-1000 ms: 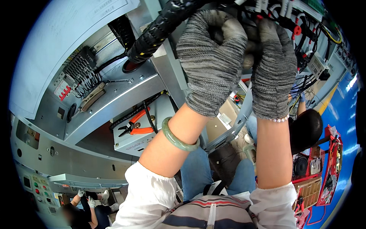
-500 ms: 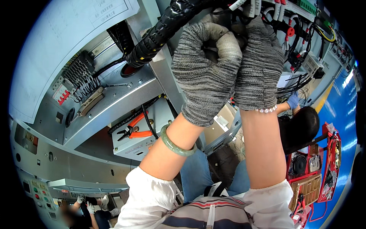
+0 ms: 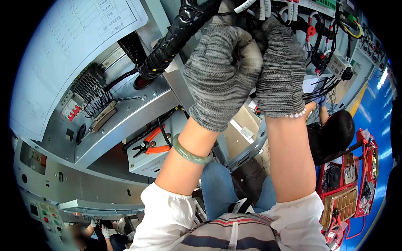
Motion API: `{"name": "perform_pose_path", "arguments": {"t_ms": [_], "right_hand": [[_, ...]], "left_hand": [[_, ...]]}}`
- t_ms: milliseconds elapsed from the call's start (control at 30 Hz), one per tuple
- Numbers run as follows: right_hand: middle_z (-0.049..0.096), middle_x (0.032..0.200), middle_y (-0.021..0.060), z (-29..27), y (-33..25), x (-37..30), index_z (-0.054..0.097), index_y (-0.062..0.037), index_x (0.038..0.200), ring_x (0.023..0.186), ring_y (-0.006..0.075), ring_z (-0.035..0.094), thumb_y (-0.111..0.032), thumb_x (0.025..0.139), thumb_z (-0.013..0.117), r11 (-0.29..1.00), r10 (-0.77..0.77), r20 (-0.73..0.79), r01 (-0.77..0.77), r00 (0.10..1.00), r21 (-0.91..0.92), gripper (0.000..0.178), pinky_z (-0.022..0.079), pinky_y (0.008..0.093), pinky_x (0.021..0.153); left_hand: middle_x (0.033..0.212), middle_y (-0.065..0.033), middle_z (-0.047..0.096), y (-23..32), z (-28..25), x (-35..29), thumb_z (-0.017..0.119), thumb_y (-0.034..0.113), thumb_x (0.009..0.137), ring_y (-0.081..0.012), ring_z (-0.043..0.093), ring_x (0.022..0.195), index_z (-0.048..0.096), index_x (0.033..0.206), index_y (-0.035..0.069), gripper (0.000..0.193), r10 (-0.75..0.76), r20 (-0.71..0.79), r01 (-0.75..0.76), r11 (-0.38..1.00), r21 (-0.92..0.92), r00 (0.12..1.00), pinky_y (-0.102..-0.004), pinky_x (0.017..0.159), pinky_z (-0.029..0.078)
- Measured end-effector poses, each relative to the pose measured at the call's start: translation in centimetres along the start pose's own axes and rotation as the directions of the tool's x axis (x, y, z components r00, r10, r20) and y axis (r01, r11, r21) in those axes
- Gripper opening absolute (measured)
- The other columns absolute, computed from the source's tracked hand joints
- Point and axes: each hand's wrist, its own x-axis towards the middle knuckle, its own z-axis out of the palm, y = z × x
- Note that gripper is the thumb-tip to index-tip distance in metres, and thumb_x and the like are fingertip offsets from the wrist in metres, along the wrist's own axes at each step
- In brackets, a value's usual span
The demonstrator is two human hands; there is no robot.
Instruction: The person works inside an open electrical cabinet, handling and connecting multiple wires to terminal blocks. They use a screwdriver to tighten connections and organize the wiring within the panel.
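Both my hands wear grey knitted gloves and are raised side by side at the top centre. My left hand (image 3: 222,75) is curled, thumb and forefinger bent into a ring beside a thick black-wrapped cable bundle (image 3: 176,35). Next to it, my right hand (image 3: 281,69) reaches up under several white sleeved wires (image 3: 264,9), its fingers bent inward. The fingertips of both hands meet among dark wiring, and whatever they pinch is hidden by gloves and shadow. A green terminal strip (image 3: 325,6) lies above right, near a red round part (image 3: 310,31) on the wires.
On a metal ledge at left lie a wrench (image 3: 132,98) and a brown-handled tool (image 3: 104,118). Orange-handled wire strippers (image 3: 153,144) rest on a light box below. A drawing sheet (image 3: 63,54) hangs upper left. A person (image 3: 333,136) works at right, near a red toolbox (image 3: 370,167).
My left hand has turned a little and its thumb-forefinger ring has narrowed. Both hands stay up at the wiring, while the whole view has shifted slightly.
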Motion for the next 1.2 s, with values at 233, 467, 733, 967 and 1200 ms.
{"name": "perform_pose_path", "arguments": {"t_ms": [233, 467, 733, 967, 1200], "right_hand": [[0.065, 0.114, 0.0155, -1.2, 1.3, 0.3, 0.06, -0.0059, 0.123, 0.105, 0.028, 0.064, -0.012, 0.091, 0.06, 0.774, -0.336, 0.108, 0.339, 0.936, -0.535, 0.033, 0.053, 0.0367, 0.088], [0.061, 0.126, 0.0153, -0.6, -1.6, -3.0, 0.052, 0.002, 0.133, 0.116, 0.022, 0.057, -0.019, 0.1, 0.05, 0.977, -0.032, -0.026, 0.036, 0.999, 0.21, 0.039, 0.041, 0.0336, 0.104], [0.058, 0.13, 0.0178, 0.0, -1.0, -3.2, 0.049, 0.0033, 0.135, 0.117, 0.0252, 0.058, -0.018, 0.097, 0.051, 0.971, -0.164, 0.008, 0.16, 0.986, 0.18, 0.044, 0.043, 0.0356, 0.103], [0.058, 0.127, 0.0204, -1.1, -0.2, -2.3, 0.054, 0.0013, 0.129, 0.114, 0.0326, 0.06, -0.011, 0.088, 0.063, 0.68, -0.531, 0.228, 0.571, 0.816, -0.459, 0.043, 0.048, 0.0392, 0.097], [0.061, 0.124, 0.0186, -0.5, -1.0, -2.5, 0.048, 0.0006, 0.135, 0.111, 0.0277, 0.062, -0.014, 0.091, 0.063, 0.944, -0.315, 0.125, 0.324, 0.941, -0.056, 0.048, 0.049, 0.0379, 0.097]], "left_hand": [[0.081, -0.0071, 0.065, 0.2, 0.1, 1.1, 0.074, 0.014, 0.074, -0.0217, 0.066, 0.071, 0.065, 0.086, 0.009, 0.016, 0.066, 0.061, -0.077, 0.977, 0.197, 0.996, -0.0305, 0.062, 0.054], [0.085, -0.0096, 0.062, 0.1, 0.1, 0.8, 0.071, 0.014, 0.074, -0.0276, 0.064, 0.075, 0.063, 0.086, 0.009, 0.015, 0.071, 0.075, -0.086, 0.972, 0.218, 0.995, -0.0358, 0.063, 0.055], [0.079, -0.009, 0.06, 0.7, -0.2, 1.1, 0.07, 0.013, 0.075, -0.0257, 0.062, 0.07, 0.063, 0.086, 0.008, 0.014, -0.011, 0.095, -0.003, 0.988, 0.152, 0.995, -0.034, 0.063, 0.054], [0.079, -0.0076, 0.064, 1.2, -0.3, 0.6, 0.07, 0.011, 0.081, -0.0196, 0.064, 0.07, 0.064, 0.086, 0.005, 0.01, -0.187, 0.039, 0.189, 0.981, -0.047, 0.982, -0.0311, 0.065, 0.053], [0.079, -0.006, 0.067, 1.8, -0.4, -0.7, 0.072, 0.015, 0.082, -0.0149, 0.063, 0.071, 0.065, 0.09, 0.004, 0.015, -0.393, 0.119, 0.408, 0.899, -0.157, 0.912, -0.0279, 0.067, 0.052]]}}
